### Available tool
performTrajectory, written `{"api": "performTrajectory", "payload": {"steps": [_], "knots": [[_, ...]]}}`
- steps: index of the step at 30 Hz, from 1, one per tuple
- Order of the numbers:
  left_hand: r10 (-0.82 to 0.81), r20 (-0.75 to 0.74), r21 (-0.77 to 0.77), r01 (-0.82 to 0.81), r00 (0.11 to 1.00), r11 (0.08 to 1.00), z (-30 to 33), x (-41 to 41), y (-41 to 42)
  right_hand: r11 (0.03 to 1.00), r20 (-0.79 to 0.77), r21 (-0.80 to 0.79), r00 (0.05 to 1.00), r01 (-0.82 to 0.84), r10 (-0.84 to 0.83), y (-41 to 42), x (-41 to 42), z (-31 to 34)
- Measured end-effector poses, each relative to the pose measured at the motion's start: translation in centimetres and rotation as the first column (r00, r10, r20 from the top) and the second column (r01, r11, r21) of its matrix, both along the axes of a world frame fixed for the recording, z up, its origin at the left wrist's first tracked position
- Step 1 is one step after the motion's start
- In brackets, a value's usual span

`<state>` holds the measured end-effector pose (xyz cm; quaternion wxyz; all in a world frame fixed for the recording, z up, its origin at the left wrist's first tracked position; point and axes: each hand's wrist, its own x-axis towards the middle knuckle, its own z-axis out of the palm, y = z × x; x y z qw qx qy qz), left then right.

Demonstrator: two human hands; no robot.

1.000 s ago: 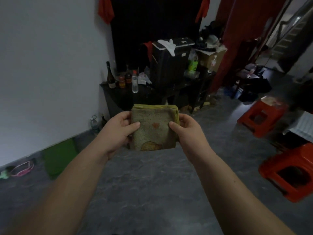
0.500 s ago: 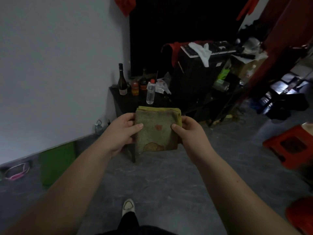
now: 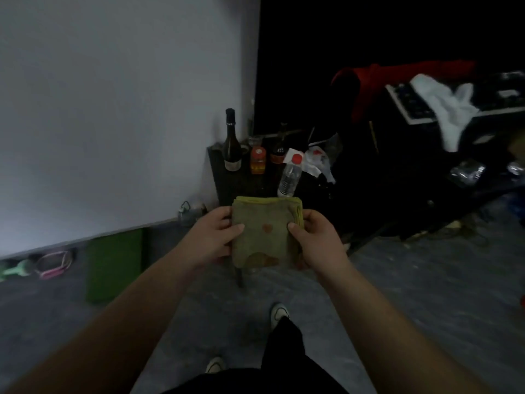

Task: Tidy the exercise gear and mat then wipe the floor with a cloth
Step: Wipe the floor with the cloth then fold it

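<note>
A folded green-yellow cloth with small orange marks is held up in front of me. My left hand grips its left edge, thumb on the front. My right hand grips its right edge the same way. A folded green mat leans against the white wall at the left. Beside it on the grey floor lie a pink band and a mint-green dumbbell.
A dark low table stands just ahead with a wine bottle, jars and a plastic water bottle. A black box with white cloth fills the right. My feet are on the floor below.
I have walked closer to the dark table and the view has tilted down; my feet came into view. Both hands keep the same hold on the cloth.
</note>
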<state>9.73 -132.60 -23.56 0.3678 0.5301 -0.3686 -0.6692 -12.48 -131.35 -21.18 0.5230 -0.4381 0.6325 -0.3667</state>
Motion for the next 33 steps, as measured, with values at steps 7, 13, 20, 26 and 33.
{"api": "performTrajectory", "payload": {"steps": [7, 13, 20, 26, 33], "knots": [[0.201, 0.126, 0.103, -0.214, 0.972, 0.971, -10.0, -2.3, -7.1, 0.956, -0.043, 0.176, 0.968, -0.235, 0.246, -12.3, -1.6, -10.6], [0.26, 0.175, 0.195, -0.292, 0.95, 0.936, -17.8, -1.8, -9.5, 0.884, 0.007, 0.352, 0.945, -0.308, 0.327, -16.4, 0.3, -20.2], [0.096, 0.386, 0.202, -0.186, 0.917, 0.962, -24.5, 0.1, -9.5, 0.868, -0.137, 0.406, 0.919, -0.288, 0.369, -17.1, 2.7, -26.9], [-0.065, 0.651, 0.138, -0.033, 0.757, 0.99, -25.9, -1.0, -8.3, 0.904, -0.363, 0.286, 0.837, -0.318, 0.41, -15.0, 3.4, -26.6], [-0.07, 0.923, -0.069, 0.341, 0.379, 0.938, -25.9, -2.0, -7.4, 0.641, -0.816, 0.068, 0.327, -0.765, 0.477, -14.3, 4.0, -26.0]]}}
